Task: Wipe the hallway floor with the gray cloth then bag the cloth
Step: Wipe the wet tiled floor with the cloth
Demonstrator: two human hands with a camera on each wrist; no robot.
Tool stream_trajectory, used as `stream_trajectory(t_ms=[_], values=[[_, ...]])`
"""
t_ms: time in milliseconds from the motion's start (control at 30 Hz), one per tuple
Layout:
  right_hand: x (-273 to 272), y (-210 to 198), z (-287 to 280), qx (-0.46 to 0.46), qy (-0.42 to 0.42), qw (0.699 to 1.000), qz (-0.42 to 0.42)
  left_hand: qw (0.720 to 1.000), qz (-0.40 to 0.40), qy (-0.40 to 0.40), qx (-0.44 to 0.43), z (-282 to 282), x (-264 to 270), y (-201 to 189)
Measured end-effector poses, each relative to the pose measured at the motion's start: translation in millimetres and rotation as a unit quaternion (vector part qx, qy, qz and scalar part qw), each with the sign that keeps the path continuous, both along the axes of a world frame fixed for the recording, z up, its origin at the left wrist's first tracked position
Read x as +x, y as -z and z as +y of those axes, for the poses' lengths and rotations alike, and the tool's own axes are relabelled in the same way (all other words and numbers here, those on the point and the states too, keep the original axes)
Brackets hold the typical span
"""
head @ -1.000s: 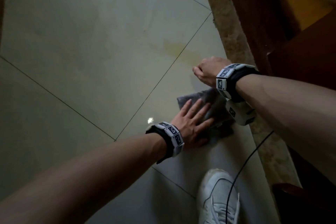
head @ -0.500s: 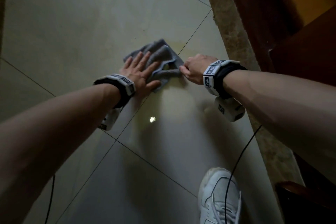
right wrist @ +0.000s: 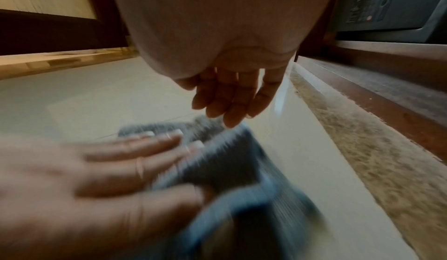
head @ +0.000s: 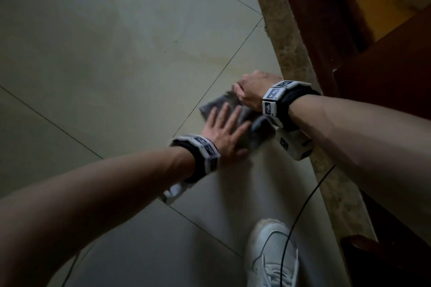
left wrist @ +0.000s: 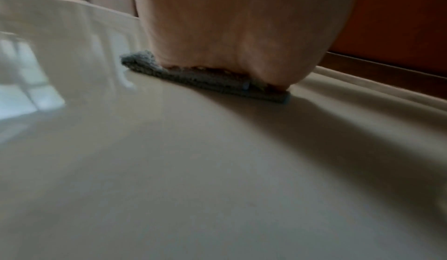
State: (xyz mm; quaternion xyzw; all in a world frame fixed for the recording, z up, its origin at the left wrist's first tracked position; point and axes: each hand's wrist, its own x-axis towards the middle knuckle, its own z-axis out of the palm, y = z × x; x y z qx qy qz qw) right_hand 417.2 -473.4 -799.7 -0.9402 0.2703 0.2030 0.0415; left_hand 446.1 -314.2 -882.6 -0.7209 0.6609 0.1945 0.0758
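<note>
The gray cloth (head: pixel 235 121) lies crumpled on the pale tiled floor (head: pixel 105 58), close to the floor's right edge where a speckled stone strip (head: pixel 286 37) runs along dark wooden furniture (head: pixel 331 25). The left hand (head: pixel 225 131) lies flat on top of the cloth, its grip wide, fingers straight and spread, palm pressing the fabric down onto the tile; the left wrist view shows the heel of that hand (left wrist: pixel 239 34) sitting on the cloth's (left wrist: pixel 208 79) folded edge. The right hand (head: pixel 253 91) is at the cloth's far side, toward the stone strip. From above its fingers look curled under at the cloth's edge, while the right wrist view shows the fingers (right wrist: pixel 227 99) hanging down with their tips at the cloth (right wrist: pixel 217 160), so whether this grip holds the fabric I cannot tell. A white shoe (head: pixel 271 256) stands on the floor near its front edge, with a thin black cable (head: pixel 303 207) running past it
</note>
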Motion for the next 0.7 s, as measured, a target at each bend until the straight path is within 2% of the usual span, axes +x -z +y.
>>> stream_trajectory(t_ms=[100,200,267,333,433,533,600,700], values=[[8,1,8,0.002,-0.009,1.000,0.011,0.996,0.005,0.089,-0.024,8,-25,2],[15,1,11,0.013,-0.014,1.000,0.005,0.988,0.008,0.146,-0.047,7,1,3],[17,1,11,0.019,-0.017,1.000,-0.001,0.988,0.002,0.151,-0.044,2,30,4],[15,-1,9,0.018,-0.020,1.000,-0.005,0.993,-0.018,0.114,-0.033,-5,59,0],[7,-1,6,0.021,-0.010,1.000,-0.004,0.999,-0.046,0.004,-0.008,-12,101,-5],[-4,0,2,0.020,0.004,1.000,0.004,0.993,-0.042,-0.111,0.008,-12,138,-9],[-12,2,-1,0.013,0.007,1.000,0.009,0.985,-0.028,-0.171,0.023,-13,150,-6],[-21,8,-5,0.000,0.014,1.000,0.017,0.972,-0.011,-0.236,0.020,-22,137,-3]])
